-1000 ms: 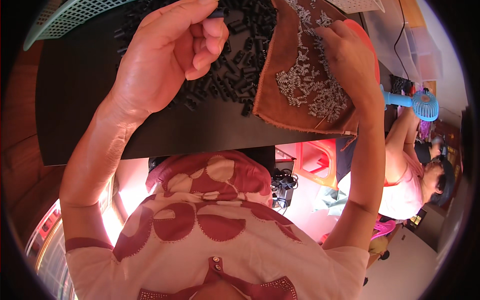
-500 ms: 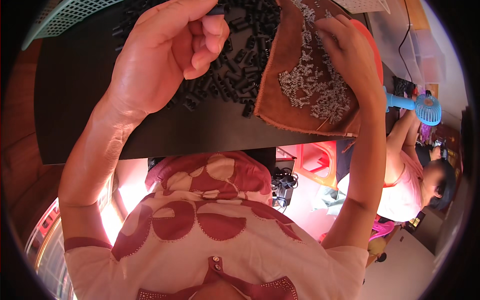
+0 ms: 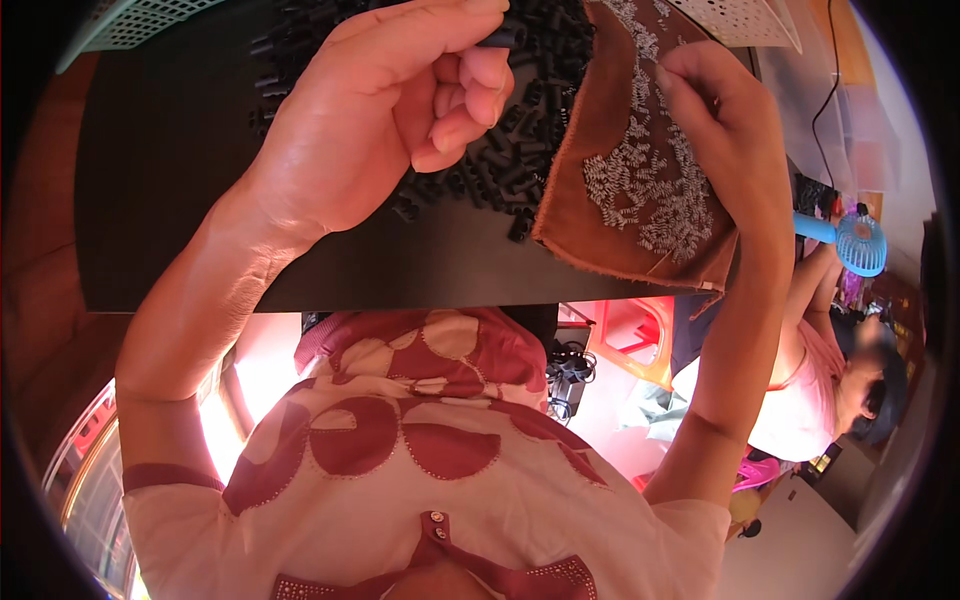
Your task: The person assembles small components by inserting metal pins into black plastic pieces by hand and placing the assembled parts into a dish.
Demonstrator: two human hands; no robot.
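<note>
My left hand [image 3: 365,125] is raised at the top left, its thumb and fingers closed on a small black tube [image 3: 508,38]. The tube's far end is hidden by the fingers. Below and beyond this hand lies a loose heap of similar black tubular parts [image 3: 515,160]. Over on the right, my right hand [image 3: 735,125] hangs at the edge of many small metal springs [image 3: 625,180], thumb and forefinger pinched together. Whatever is between those fingertips is too small to make out. The springs are spread on a brown cloth [image 3: 570,225].
The dark table [image 3: 400,280] carries all this. A green perforated basket [image 3: 130,25] stands at the far left, a white perforated one [image 3: 745,20] at the far right. Beyond the right side are a small blue fan [image 3: 860,243], an orange-red stool [image 3: 640,340] and a seated person [image 3: 810,385].
My left hand has moved right with the black tube, closer to the brown cloth. My right hand's fingers have drawn together at the springs. The whole view has shifted slightly.
</note>
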